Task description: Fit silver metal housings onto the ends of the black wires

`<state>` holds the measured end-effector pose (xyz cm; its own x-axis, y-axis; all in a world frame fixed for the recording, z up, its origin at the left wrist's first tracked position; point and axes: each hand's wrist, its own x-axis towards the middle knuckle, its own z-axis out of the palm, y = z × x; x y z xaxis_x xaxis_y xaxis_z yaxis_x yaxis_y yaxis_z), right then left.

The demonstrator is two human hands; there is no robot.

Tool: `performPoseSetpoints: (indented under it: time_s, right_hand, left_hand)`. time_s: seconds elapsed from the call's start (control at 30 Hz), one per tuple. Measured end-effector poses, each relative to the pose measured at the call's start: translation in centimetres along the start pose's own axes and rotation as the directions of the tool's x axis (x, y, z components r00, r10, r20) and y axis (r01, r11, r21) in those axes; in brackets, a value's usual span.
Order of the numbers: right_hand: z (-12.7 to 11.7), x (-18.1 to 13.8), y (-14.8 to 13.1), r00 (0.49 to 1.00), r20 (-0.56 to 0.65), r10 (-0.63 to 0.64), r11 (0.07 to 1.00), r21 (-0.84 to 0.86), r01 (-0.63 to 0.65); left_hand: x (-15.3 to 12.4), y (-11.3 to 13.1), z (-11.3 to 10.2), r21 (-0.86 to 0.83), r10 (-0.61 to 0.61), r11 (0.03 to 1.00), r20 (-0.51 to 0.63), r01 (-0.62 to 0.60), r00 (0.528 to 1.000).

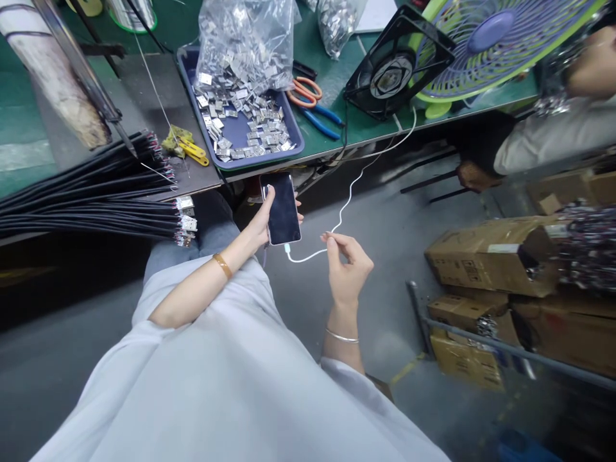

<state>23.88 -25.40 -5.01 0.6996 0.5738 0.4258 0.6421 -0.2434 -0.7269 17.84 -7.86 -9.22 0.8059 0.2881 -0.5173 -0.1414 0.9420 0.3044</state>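
Note:
My left hand (262, 221) grips a dark-screened phone (282, 208) from its left side, held over my lap just below the bench edge. A white charging cable (351, 189) is plugged into the phone's lower end and runs up to the bench. My right hand (345, 266) is to the right of the phone, its fingers pinched on that cable a short way from the plug. Both wrists wear bracelets.
On the green bench a blue tray (293, 138) holds several small metal parts under a clear bag (245, 42). Orange scissors (304, 91), blue pliers (321, 122), a black fan (397, 61) and a green-and-purple fan (500, 42) stand right. Black cables (91, 199) lie left. Cardboard boxes (486, 256) sit right; another person (553, 135) sits behind.

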Motion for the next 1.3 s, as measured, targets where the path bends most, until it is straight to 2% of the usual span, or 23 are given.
performPoseSetpoints:
  time_s: [0.17, 0.3, 0.43, 0.57, 0.7, 0.87, 1.07, 1.2, 1.3]
  right_hand:
    - [0.1, -0.1, 0.3, 0.999, 0.021, -0.038, 0.999, -0.016, 0.038]
    - [0.3, -0.1, 0.9, 0.985, 0.037, -0.167, 0.975, -0.144, 0.171]
    - [0.9, -0.3, 1.9, 0.948, 0.167, -0.27, 0.907, -0.288, 0.309]
    - [1.4, -0.6, 2.9, 0.914, 0.342, -0.218, 0.885, -0.325, 0.333]
    - [1.7, -0.7, 3.5, 0.884, 0.423, -0.2, 0.881, -0.317, 0.351]
    - [1.8, -0.6, 4.1, 0.858, 0.468, -0.209, 0.869, -0.314, 0.383]
    - [1.3, -0.8, 4.8, 0.855, 0.463, -0.236, 0.866, -0.3, 0.401]
    - [1.7, -0.7, 5.0, 0.822, 0.514, -0.246, 0.853, -0.288, 0.436]
    - [2.6, -0.1, 4.9, 0.844, 0.502, -0.191, 0.858, -0.332, 0.392]
  left_hand:
    - [-0.1, -0.3, -0.2, 0.022, -0.037, 0.999, 0.081, 0.035, 0.996]
    - [0.0, -0.5, -0.6, 0.017, -0.097, 0.995, 0.169, 0.095, 0.981]
    - [0.2, -0.8, -0.8, -0.037, -0.141, 0.988, 0.217, 0.152, 0.966]
    - [0.3, -1.1, -0.8, -0.082, -0.199, 0.973, 0.17, 0.215, 0.965]
    - [0.5, -1.4, -1.1, -0.084, -0.235, 0.965, 0.141, 0.248, 0.962]
    - [0.6, -1.4, -1.7, -0.093, -0.232, 0.965, 0.137, 0.246, 0.963]
    - [0.4, -1.0, -1.6, -0.074, -0.223, 0.97, 0.109, 0.232, 0.969]
    - [0.1, -1.0, -1.5, -0.09, -0.224, 0.968, 0.111, 0.234, 0.968]
    - [-0.1, -1.1, -1.4, -0.07, -0.248, 0.964, 0.117, 0.257, 0.962]
